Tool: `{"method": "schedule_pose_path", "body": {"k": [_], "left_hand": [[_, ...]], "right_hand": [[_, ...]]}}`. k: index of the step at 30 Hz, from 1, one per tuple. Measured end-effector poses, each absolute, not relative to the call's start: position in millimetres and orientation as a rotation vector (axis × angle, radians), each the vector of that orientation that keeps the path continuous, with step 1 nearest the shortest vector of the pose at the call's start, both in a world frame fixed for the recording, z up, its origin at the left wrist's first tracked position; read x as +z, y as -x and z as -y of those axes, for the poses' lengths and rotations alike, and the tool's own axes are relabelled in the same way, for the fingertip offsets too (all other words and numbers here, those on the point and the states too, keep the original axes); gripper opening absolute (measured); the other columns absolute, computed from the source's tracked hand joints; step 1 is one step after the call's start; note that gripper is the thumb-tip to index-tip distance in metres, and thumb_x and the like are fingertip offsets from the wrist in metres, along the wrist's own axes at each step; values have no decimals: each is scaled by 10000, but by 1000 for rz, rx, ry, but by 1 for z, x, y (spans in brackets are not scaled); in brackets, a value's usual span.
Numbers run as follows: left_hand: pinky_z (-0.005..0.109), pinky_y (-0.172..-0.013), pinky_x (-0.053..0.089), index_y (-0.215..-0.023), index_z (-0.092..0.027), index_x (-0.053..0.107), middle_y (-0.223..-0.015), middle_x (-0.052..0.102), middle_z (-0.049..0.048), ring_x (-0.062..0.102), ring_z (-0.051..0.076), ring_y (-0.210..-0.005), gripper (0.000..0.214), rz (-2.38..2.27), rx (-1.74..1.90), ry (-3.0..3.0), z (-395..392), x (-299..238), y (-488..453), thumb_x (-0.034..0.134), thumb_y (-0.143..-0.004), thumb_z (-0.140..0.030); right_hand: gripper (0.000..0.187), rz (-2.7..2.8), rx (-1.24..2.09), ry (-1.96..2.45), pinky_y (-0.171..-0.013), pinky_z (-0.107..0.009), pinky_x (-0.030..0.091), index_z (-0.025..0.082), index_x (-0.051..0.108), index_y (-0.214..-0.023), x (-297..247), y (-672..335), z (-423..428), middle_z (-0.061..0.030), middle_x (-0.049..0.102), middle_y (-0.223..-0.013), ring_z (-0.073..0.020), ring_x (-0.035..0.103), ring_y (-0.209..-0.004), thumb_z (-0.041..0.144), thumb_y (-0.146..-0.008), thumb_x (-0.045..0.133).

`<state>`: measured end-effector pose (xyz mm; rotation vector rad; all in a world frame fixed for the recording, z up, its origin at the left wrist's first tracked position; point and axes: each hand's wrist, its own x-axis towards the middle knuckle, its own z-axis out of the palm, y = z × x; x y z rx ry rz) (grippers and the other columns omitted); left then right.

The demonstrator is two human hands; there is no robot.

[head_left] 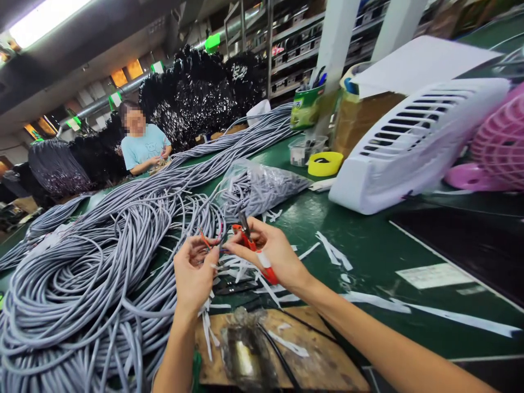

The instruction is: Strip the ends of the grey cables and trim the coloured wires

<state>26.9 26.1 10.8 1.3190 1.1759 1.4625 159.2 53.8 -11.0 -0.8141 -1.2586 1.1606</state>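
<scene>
My left hand [195,267] is closed, thumb and fingers pinching the end of a grey cable, where thin orange and red wires [207,239] stick out. My right hand [278,254] is wrapped around red-handled pliers [246,234], their dark metal head pointing up and away. Its thumb and forefinger also meet close to the left fingertips, at the thin wires; what exactly they pinch is too small to make out. Left of my hands lies a large heap of coiled grey cables [98,262]. White strips [241,270] lie scattered beneath both hands.
A plastic bag of short grey pieces [262,188] lies beyond my hands. Rightward are a yellow tape roll [325,164], a white slotted case [380,164] and a pink fan [499,142]. A wooden board [327,349] carries a wrapped metal block [245,355]. Another person [145,144] sits across.
</scene>
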Motion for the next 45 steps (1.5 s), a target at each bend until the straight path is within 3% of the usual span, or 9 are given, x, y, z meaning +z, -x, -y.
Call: {"method": "schedule_pose_path", "body": {"k": [4,10,16,23,28,33,38,41,45], "left_hand": [[144,-422,379,-834,-131,620,-708,659,23,544,69,-506,272,-1150,1439,-1268,-26,13,-27,704,-602,-246],[130,-347,324,-700,-139,534,-596,599,-21,429,26,-365,223,-1169,1403,-1283,-24,14,-27,690,-625,-279],[129,-359,275,-662,-148,484,-556,460,-63,377,21,-387,261,-1226,1254,-1386,-26,12,-25,684,-621,-309],[157,-386,275,-702,-173,471,-501,411,-73,350,49,-386,188,-1437,1240,-1604,-23,9,-24,550,-755,-335],[171,-388,314,-717,-192,467,-434,439,-79,408,75,-353,104,-1528,1212,-1591,-19,13,-23,504,-767,-275],[147,-342,268,-636,-195,383,-457,511,-58,384,51,-326,192,-1320,1368,-1312,-16,18,-26,504,-736,-305],[150,-348,250,-759,-174,458,-442,528,-59,325,32,-311,281,-1086,1364,-1248,-15,22,-25,635,-650,-362],[167,-378,292,-902,-157,511,-513,553,-39,376,46,-355,368,-1070,1421,-1313,-15,22,-20,657,-667,-401],[176,-441,352,-782,-166,546,-618,574,-10,437,63,-443,222,-1125,1579,-1479,-14,20,-12,604,-748,-378]], "right_hand": [[374,1320,1183,818,-533,-228,440,196,457,-635,-12,-156,-50,14,629,-612,-113,554,-530,392,-527,758],[382,1396,1194,835,-491,-224,415,197,451,-627,-13,-154,-50,31,586,-574,-106,519,-502,433,-542,738],[422,1364,1124,870,-432,-204,363,206,396,-600,-10,-158,-49,40,542,-559,-86,461,-471,454,-541,731],[408,1367,1047,847,-448,-210,365,210,397,-610,-6,-160,-49,45,535,-559,-84,456,-467,432,-553,734],[413,1349,1027,878,-462,-213,375,206,406,-610,-7,-161,-50,44,549,-570,-90,469,-482,414,-527,754],[428,1223,1229,843,-478,-214,387,202,415,-629,-10,-159,-55,53,553,-552,-90,488,-485,399,-494,770],[417,1275,1464,775,-400,-198,289,194,433,-632,-15,-149,-56,74,466,-501,-58,360,-411,491,-536,709],[417,1351,1317,833,-423,-210,313,203,412,-638,-17,-149,-56,65,458,-512,-77,382,-441,532,-582,660],[377,1479,831,994,-478,-227,354,210,399,-614,-12,-157,-53,54,436,-532,-100,401,-490,503,-638,635]]}}
